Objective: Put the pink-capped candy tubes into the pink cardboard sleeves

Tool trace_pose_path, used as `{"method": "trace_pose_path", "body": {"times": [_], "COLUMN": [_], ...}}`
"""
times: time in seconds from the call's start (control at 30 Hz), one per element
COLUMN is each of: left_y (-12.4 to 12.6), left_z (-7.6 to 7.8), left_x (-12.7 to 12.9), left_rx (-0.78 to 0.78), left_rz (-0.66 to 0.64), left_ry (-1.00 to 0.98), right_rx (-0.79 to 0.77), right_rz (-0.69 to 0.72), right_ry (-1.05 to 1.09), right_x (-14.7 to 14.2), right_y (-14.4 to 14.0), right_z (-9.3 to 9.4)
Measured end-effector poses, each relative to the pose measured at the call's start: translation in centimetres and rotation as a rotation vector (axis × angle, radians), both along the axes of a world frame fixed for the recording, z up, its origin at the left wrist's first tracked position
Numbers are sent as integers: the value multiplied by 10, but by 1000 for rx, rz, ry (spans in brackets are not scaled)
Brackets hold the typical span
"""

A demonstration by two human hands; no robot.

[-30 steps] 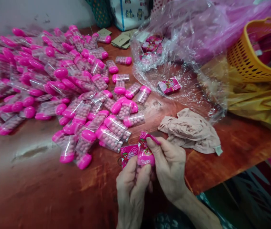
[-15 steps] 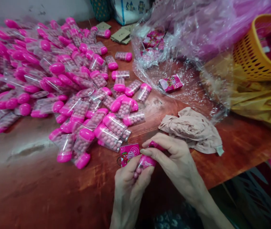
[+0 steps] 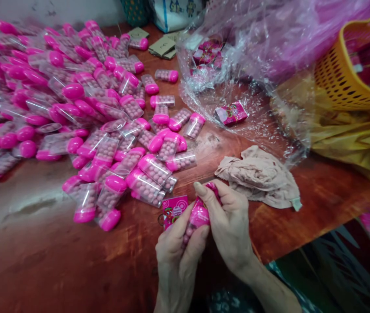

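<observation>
Close to the table's front edge, my left hand is closed around a small clear candy container of pink balls, its glossy pink cap pointing up. Light lettering shows on that cap. My right hand is closed at the cap end, thumb raised, with a shiny pink printed piece between its fingers; its exact form is partly hidden. Just behind my left hand lies a pink printed label with a cartoon figure. A big heap of similar candy containers spreads over the left and back.
A crumpled beige cloth lies right of my hands. Behind it, clear plastic wrap surrounds a pink packet. A yellow basket stands at the right on yellow plastic. Cardboard pieces lie at the back.
My right hand has shifted left and turned more upright, its thumb lifting off the pink cap. The left hand keeps its hold on the candy container. The view has shifted slightly.
</observation>
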State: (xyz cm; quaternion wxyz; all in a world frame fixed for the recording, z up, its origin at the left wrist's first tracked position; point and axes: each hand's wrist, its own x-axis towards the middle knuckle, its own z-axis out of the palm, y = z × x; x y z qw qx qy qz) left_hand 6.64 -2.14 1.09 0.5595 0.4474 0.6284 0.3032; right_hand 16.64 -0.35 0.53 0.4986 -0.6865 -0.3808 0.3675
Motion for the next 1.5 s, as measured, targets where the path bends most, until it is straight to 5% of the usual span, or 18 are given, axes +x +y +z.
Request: {"method": "trace_pose_path", "body": {"times": [0.23, 0.53, 0.8, 0.9, 1.07, 1.23, 1.5], "left_y": [3, 6, 5, 4, 0, -4, -1], "left_z": [-2, -1, -2, -3, -6, -4, -1], "left_x": [-3, -5, -7, -6, -5, 1, -3], "left_rx": [-133, -123, -133, -116, 13, 102, 22], "left_rz": [157, 147, 200, 196, 133, 171, 139], "left_ry": [-271, -267, -273, -205, 24, 69, -111], "right_rx": [-37, 31, -67, -51, -72, -20, -19], "right_rz": [189, 59, 55, 116, 209, 70, 39], "right_ry": [660, 193, 643, 661, 271, -79, 245], "right_x": [10, -8, -12, -5, 7, 3, 0], "right_y": [-1, -12, -6, 0, 4, 1, 4], "right_z": [-5, -2, -8, -7, -1, 0, -4]}}
